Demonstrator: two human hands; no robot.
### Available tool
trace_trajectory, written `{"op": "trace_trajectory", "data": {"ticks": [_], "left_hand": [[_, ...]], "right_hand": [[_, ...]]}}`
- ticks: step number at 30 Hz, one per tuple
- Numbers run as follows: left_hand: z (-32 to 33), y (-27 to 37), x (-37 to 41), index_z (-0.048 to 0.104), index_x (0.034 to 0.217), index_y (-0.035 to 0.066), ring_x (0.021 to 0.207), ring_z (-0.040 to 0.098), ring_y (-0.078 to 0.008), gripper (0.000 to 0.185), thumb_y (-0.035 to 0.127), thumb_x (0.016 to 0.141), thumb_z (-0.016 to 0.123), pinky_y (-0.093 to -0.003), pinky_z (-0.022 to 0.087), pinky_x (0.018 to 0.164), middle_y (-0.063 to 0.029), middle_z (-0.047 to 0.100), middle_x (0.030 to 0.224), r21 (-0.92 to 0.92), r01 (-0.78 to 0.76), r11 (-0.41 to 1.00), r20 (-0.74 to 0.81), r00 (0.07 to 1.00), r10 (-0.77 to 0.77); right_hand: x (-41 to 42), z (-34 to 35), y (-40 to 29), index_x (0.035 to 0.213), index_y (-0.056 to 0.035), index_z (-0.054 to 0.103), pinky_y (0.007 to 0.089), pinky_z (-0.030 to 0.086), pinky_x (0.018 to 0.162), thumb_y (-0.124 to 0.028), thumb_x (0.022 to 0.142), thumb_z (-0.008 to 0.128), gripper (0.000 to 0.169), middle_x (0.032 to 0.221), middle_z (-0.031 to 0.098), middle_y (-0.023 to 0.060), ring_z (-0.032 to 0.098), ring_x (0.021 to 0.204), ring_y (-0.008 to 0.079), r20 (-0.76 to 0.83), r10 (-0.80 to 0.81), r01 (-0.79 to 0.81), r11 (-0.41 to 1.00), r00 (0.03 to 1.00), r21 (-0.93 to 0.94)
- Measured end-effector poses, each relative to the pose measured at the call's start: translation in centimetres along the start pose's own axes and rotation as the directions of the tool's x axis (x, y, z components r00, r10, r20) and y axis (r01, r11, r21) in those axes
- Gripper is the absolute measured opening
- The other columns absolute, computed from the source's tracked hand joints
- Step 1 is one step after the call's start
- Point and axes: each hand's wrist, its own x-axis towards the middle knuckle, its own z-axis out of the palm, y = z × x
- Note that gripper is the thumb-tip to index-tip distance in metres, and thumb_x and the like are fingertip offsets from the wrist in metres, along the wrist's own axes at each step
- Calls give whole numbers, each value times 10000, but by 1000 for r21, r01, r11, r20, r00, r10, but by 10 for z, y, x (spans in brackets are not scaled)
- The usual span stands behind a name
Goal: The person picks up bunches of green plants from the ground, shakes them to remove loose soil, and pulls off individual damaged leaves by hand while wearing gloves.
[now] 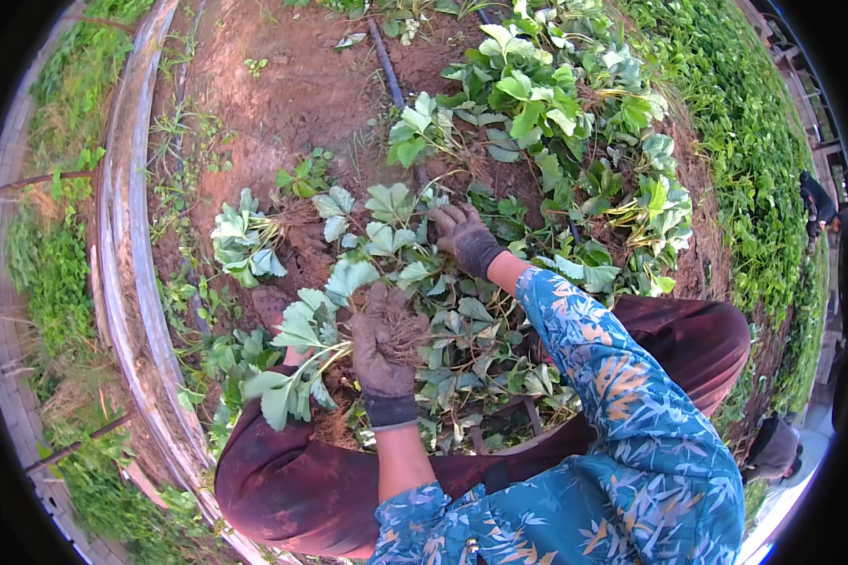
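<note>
My left hand [385,353], in a soil-stained glove with a dark cuff, grips a small bunch of strawberry plants [298,321]. Their leaves point left, and a tangle of bare brown roots [401,330] lies across the palm. Farther forward, my right hand [463,236], gloved the same way, reaches into strawberry leaves [389,236]. Its fingertips are partly among the foliage, so whether they grasp a stem is unclear. Between my knees lies a heap of loose strawberry plants [477,332]. Another small bunch with bare roots [247,240] rests on the soil to the left.
A black irrigation hose [385,60] runs along the reddish soil bed [283,92]. More uprooted strawberry plants [530,99] are piled ahead on the right. Pale plastic sheeting [131,176] edges the bed on the left. Other people [770,448] are at the far right.
</note>
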Motion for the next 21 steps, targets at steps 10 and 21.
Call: {"op": "trace_trajectory", "data": {"ticks": [10,21], "left_hand": [[16,-9,-1,576,1029,72,686,522,-106,198,260,967,569,-270,421,516,-10,567,859,185,110,977,-34,994,-105],[45,-17,-24,624,976,32,609,506,-104,232,259,926,626,-247,392,497,-12,572,760,408,78,910,-44,997,-66]], "right_hand": [[5,-63,64,1061,-25,671,297,556,647,-289,910,672,304,909,674,61,671,786,176,663,182,-481,-555,726,679],[-30,-140,-26,1252,-1,604,293,550,716,-88,916,650,350,983,690,48,655,859,141,390,175,-331,-290,904,898]]}}
